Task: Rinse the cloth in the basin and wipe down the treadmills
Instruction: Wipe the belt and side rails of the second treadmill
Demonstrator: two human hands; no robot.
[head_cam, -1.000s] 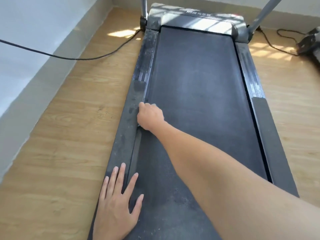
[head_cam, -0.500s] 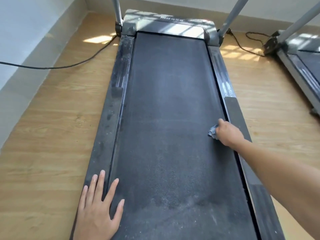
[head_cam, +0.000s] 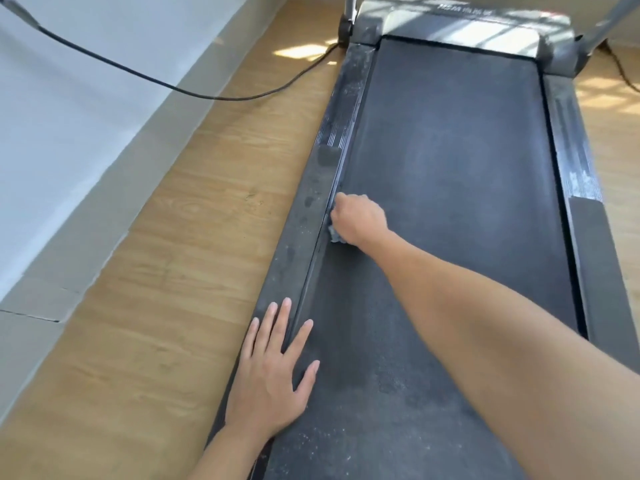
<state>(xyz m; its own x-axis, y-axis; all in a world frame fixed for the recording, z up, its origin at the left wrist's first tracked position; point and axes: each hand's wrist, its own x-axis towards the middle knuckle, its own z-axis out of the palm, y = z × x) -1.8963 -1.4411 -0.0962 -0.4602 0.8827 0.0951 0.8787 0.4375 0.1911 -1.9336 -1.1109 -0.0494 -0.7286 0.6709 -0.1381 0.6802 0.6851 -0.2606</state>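
Observation:
A treadmill lies lengthwise before me, its dark dusty belt (head_cam: 450,168) framed by grey side rails. My right hand (head_cam: 360,218) reaches across to the belt's left edge and grips a small grey cloth (head_cam: 335,233), of which only a bunched corner shows beneath the fist, pressed against the seam by the left rail (head_cam: 311,216). My left hand (head_cam: 273,372) rests flat with straight spread fingers, straddling the left rail and the belt near the deck's close end. The basin is out of view.
Wooden floor (head_cam: 173,271) runs along the left, bounded by a pale wall and skirting (head_cam: 86,168). A black power cable (head_cam: 194,93) hangs from the wall to the treadmill's front. Two grey uprights rise at the motor cover (head_cam: 460,27).
My right hand swept the cloth from the left edge to the right rail and back to the left edge. The view swung back left. My left hand stayed flat in place.

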